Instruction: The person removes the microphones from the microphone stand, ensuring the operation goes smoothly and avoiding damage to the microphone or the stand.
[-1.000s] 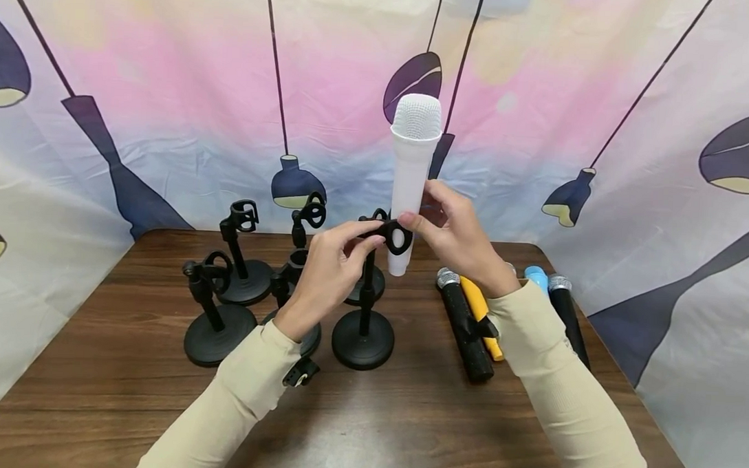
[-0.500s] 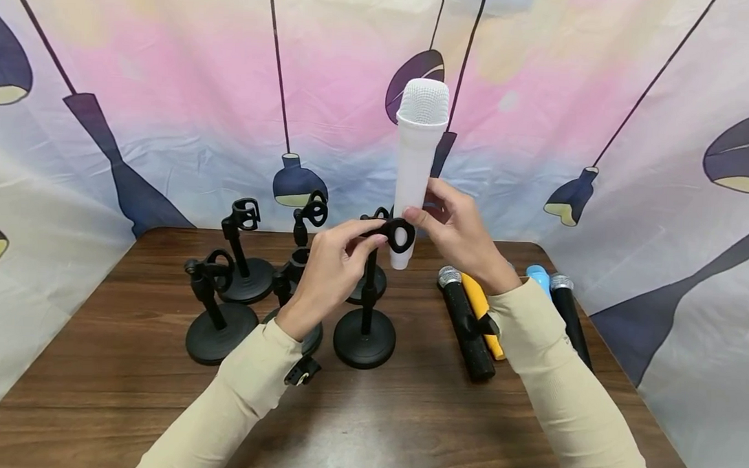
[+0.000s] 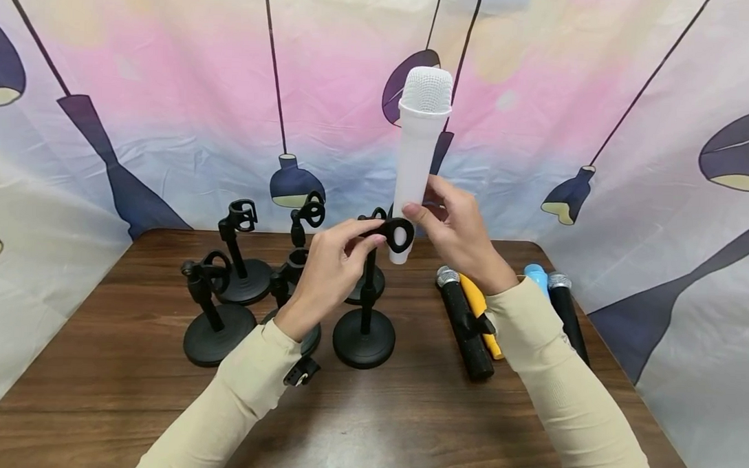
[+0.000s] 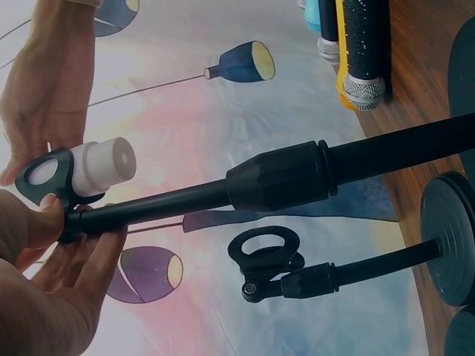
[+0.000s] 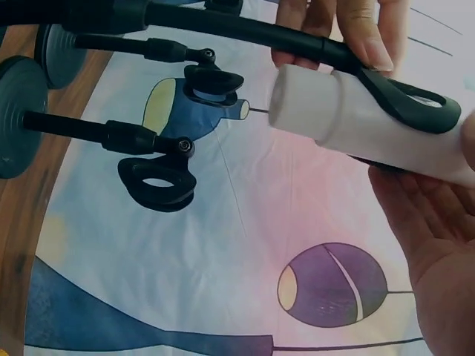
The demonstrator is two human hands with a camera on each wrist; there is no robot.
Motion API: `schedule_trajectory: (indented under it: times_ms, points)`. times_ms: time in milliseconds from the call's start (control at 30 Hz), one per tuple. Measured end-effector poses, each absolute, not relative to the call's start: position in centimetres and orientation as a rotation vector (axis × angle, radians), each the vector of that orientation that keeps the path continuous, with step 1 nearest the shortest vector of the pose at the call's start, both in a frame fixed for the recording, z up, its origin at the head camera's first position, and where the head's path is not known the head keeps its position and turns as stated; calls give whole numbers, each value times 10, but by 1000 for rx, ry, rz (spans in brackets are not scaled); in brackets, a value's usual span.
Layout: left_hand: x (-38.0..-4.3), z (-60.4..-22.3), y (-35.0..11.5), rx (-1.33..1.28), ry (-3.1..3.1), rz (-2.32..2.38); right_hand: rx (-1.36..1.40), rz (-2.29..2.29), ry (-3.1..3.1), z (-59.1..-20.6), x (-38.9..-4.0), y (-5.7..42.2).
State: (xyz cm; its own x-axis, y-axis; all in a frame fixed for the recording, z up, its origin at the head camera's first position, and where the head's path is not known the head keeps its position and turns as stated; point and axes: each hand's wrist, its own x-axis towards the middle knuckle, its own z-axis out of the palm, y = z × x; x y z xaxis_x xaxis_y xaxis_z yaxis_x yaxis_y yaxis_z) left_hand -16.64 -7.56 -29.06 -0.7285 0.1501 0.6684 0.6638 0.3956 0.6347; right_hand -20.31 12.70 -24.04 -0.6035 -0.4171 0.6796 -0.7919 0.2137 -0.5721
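Note:
A white microphone (image 3: 417, 149) stands nearly upright, its mesh head on top. Around its lower body sits the black clip (image 3: 399, 235) of the front microphone stand (image 3: 364, 340), and the tail end (image 4: 117, 161) pokes out below. My left hand (image 3: 333, 263) pinches the clip's joint at the top of the pole between thumb and fingers. With thumb and fingers, my right hand (image 3: 458, 226) holds the microphone just above the clip. In the right wrist view, the clip's ring (image 5: 423, 107) lies along the microphone's side.
Several other black stands (image 3: 219, 332) with clips are grouped on the left of the wooden table (image 3: 368, 426). To the right lie a black microphone (image 3: 464, 323), a yellow one (image 3: 474, 299), a blue one (image 3: 537, 275) and another black one (image 3: 568, 313), partly behind my right sleeve.
The white microphone has shifted upward in the head view, and its tail end reaches less far below the clip. Both hands have kept their hold and nearly their places.

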Motion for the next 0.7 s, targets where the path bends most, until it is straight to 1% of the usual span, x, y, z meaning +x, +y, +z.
schedule_trajectory:
  times_ms: [200, 467, 700]
  points:
    - [-165, -290, -75, -699, -2148, -1313, 1146, 1446, -2163, -241, -202, 128]
    - [-165, -288, -76, -695, -2140, -1300, 1101, 1268, -2131, -237, -203, 125]
    - [-166, -290, -77, -702, -2137, -1303, 1161, 1369, -2192, -237, -203, 127]
